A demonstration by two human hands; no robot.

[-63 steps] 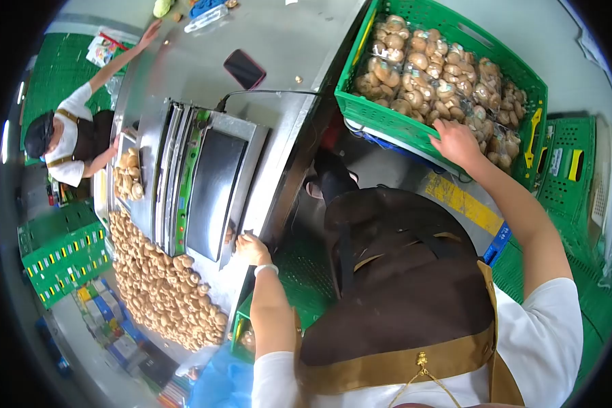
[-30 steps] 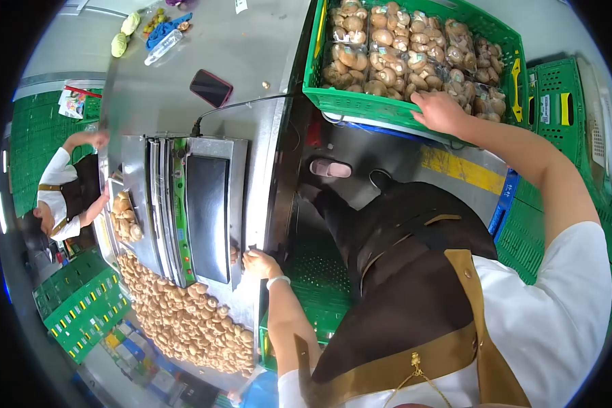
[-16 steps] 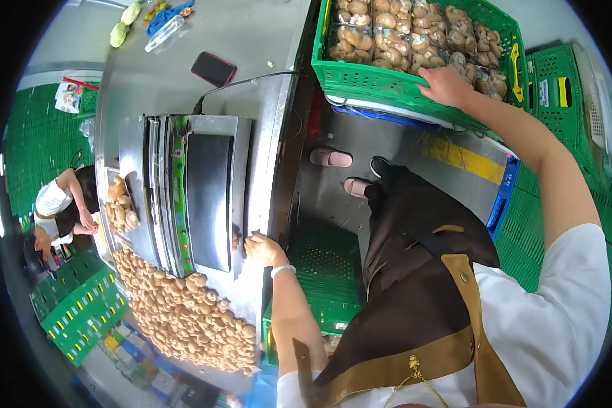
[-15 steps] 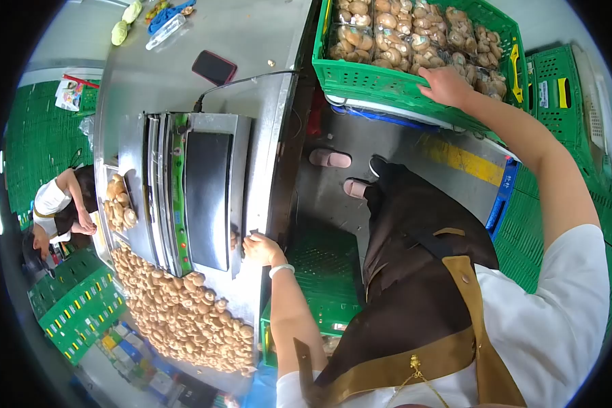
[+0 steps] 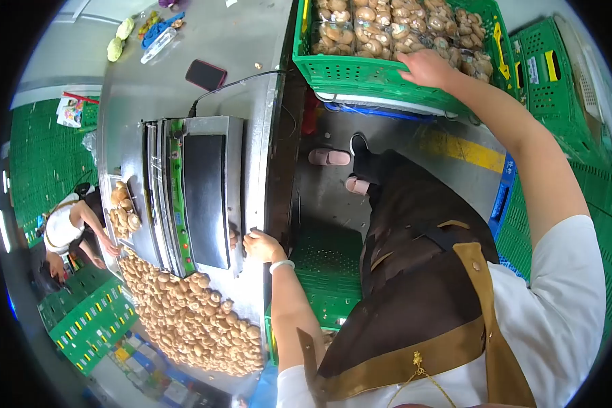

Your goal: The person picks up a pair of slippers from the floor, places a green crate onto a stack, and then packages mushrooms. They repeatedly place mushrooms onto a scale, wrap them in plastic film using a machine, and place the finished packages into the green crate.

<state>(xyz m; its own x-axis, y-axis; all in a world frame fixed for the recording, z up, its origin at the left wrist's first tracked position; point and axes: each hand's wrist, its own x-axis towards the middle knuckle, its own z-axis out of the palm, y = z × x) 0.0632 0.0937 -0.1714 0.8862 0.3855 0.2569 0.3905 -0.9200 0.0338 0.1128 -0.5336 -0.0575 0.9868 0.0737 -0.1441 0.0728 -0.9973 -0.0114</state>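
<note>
My right hand point(image 5: 425, 68) has its fingers curled over the near rim of a green crate point(image 5: 367, 70), which holds clear-wrapped packs of brown mushrooms point(image 5: 374, 41). On the steel table point(image 5: 255, 170), my left hand point(image 5: 262, 246) rests with its fingers curled, just beside the wrapping machine point(image 5: 206, 197); whatever it may hold is hidden. Loose mushrooms point(image 5: 190, 319) lie heaped below the machine. A filled mushroom tray point(image 5: 122, 209) sits at the machine's far side.
A phone point(image 5: 205, 75) and a black cable point(image 5: 238, 79) lie on the table. Across it, a co-worker point(image 5: 68, 224) reaches toward the table's edge. Green crates point(image 5: 326, 258) stand under the table edge, others point(image 5: 554, 88) at right. Pink slippers point(image 5: 329, 157) are on the floor.
The view has shifted slightly. My foot has moved up and left on the floor. The co-worker's hand has come nearer the mushroom heap. Both my hands keep their places on crate and table.
</note>
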